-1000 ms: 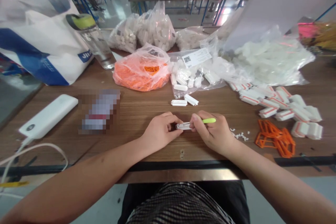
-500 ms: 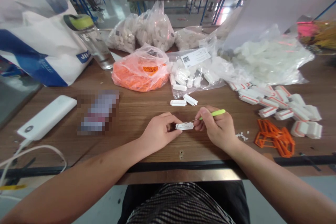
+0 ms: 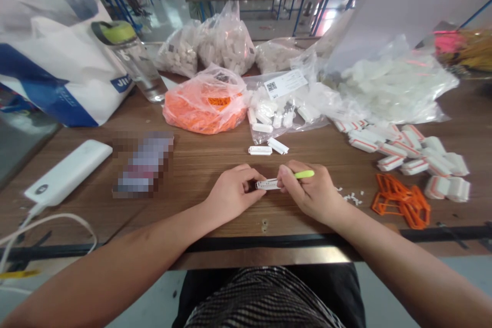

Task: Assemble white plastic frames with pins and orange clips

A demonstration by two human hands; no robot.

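My left hand (image 3: 233,192) pinches the left end of a small white plastic piece (image 3: 267,184) just above the wooden table (image 3: 200,156). My right hand (image 3: 312,193) is closed round a thin tool with a lime-green handle (image 3: 304,175), and its tip meets the right end of that white piece. Two more loose white pieces (image 3: 268,148) lie on the table just beyond my hands.
An orange-filled bag (image 3: 205,104) and an open bag of white pieces (image 3: 283,107) lie behind. Finished white-and-orange parts (image 3: 407,151) and orange frames (image 3: 402,205) sit at right. At left are a white power bank (image 3: 68,170), a water bottle (image 3: 134,59) and a tote bag (image 3: 57,56).
My right hand drew the green tool back to the right half a second ago, then moved in again onto the white piece. My left hand stayed put.
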